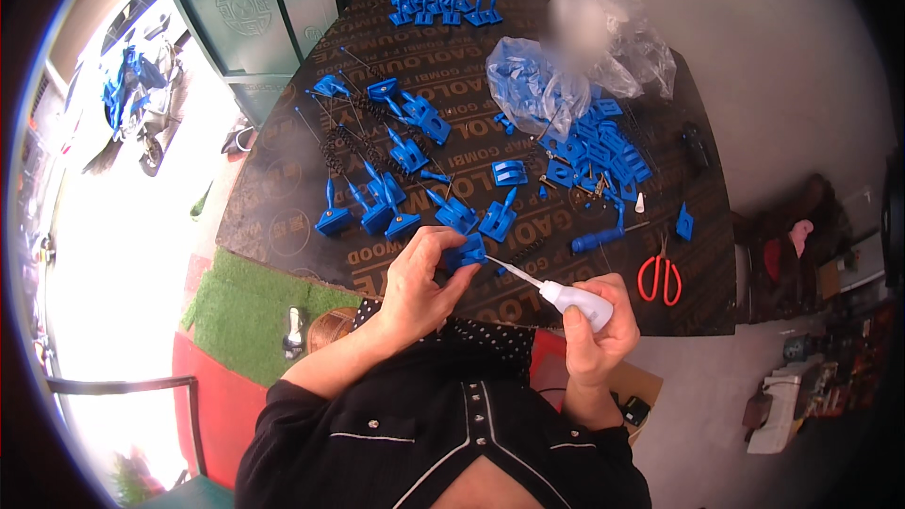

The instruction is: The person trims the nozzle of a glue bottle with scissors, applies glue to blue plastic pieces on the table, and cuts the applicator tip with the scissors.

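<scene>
- Left hand (419, 278) pinches a small blue plastic clip piece (467, 251) above the dark board's (302, 179) near edge, steadying it.
- Right hand (596, 320) grips a white squeeze bottle (575, 300), its thin nozzle touching the piece.
- Red-handled scissors (660, 275) lie right.

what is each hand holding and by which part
Left hand pinches a small blue plastic part by its left side; right hand grips a white squeeze bottle around its body.

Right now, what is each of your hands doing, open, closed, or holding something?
Left hand: closed on a small blue plastic part.
Right hand: closed on a white squeeze bottle, nozzle tip at the part.
</scene>
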The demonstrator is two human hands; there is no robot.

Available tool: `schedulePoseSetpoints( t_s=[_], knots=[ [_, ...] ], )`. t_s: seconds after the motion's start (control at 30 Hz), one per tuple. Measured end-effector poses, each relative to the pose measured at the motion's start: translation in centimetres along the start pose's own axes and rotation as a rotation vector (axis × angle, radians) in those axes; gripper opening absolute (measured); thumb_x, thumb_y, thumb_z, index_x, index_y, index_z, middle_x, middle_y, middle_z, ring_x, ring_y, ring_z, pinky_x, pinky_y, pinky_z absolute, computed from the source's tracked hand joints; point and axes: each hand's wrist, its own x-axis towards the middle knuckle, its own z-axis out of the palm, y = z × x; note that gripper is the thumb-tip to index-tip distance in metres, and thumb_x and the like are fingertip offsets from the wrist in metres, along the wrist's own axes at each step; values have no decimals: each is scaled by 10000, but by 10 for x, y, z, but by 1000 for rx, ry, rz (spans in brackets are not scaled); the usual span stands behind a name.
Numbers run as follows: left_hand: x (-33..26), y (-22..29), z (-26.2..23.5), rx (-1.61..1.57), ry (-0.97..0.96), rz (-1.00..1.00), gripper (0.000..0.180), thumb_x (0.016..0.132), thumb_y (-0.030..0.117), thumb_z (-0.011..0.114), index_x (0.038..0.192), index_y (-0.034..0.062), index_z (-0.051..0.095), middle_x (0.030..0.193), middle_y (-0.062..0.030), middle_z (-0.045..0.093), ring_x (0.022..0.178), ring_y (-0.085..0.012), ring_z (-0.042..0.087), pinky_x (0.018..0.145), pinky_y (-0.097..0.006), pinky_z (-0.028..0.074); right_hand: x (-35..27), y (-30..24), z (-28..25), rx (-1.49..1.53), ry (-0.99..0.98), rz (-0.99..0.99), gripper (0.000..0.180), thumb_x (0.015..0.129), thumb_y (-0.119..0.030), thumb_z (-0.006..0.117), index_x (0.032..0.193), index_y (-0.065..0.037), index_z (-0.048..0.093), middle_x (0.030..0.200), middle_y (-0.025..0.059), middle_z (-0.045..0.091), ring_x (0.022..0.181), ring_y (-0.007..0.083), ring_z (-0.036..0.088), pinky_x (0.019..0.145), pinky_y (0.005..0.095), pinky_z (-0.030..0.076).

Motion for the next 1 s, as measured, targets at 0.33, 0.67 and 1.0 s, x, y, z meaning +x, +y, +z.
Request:
schedulePoseSetpoints(
  t_s=[0.33, 0.67, 1.0],
  knots=[
    [-1, 0, 0, -4, -9, 15, 350, 731, -30, 772, 1032, 13, 600, 965, -66, 615, 651, -97, 525, 570, -220, 439, 2, -2, 0, -41, -28, -41, 249, 736, 29, 673, 971, 56, 593, 887, 135, 602, 740, 167, 574, 628, 258, 459],
    [0, 1, -1, -12, -20, -2, 350, 730, -33, 769, 1031, 12, 598, 947, -67, 609, 665, -103, 537, 573, -220, 441, 3, -4, -1, -86, -49, -61, 242, 733, 29, 674, 959, 58, 592, 878, 137, 600, 721, 168, 575, 610, 259, 460],
    [0, 3, -2, 26, -59, 9, 358, 747, -1, 760, 1044, 16, 561, 955, -126, 597, 757, -244, 609, 618, -304, 497, 4, -9, 0, -106, -50, -87, 241, 721, 26, 688, 943, 55, 599, 857, 132, 595, 710, 171, 574, 591, 257, 456]
  ],
)
